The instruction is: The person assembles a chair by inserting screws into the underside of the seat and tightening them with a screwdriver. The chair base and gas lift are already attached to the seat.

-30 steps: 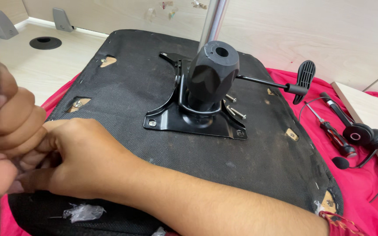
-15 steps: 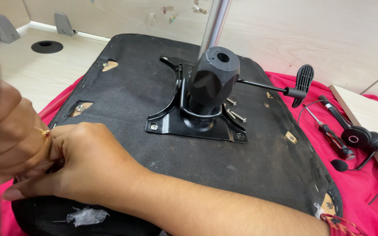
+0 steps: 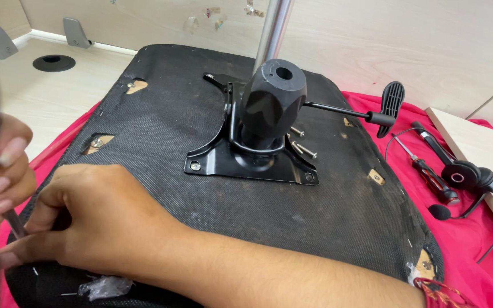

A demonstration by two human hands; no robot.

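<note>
**A:** What does the head view show at the near left?

**B:** An upturned chair seat [image 3: 326, 211], its black fabric underside facing up, lies on a red cloth [image 3: 475, 251]. The right hand [image 3: 95, 219] reaches across from the lower right and rests on the seat's front left edge, fingers curled together and pinched around something small; I cannot tell what.

**A:** And the other hand?

**B:** The left hand [image 3: 7, 171] sits at the frame's left edge, fingers folded around a thin metal tool [image 3: 13, 223], whose tip points down just beside the right hand's fingertips.

**A:** Anything near them?

**B:** A crumpled bit of clear plastic [image 3: 102, 285] lies on the seat just below the right hand.

**A:** Farther off?

**B:** A black metal mounting plate [image 3: 252, 165] with a lever [image 3: 392, 101] stands at the seat's middle, loose screws [image 3: 303, 149] beside it. A screwdriver [image 3: 429, 171] and a headset [image 3: 463, 177] lie on the cloth at the right.
</note>
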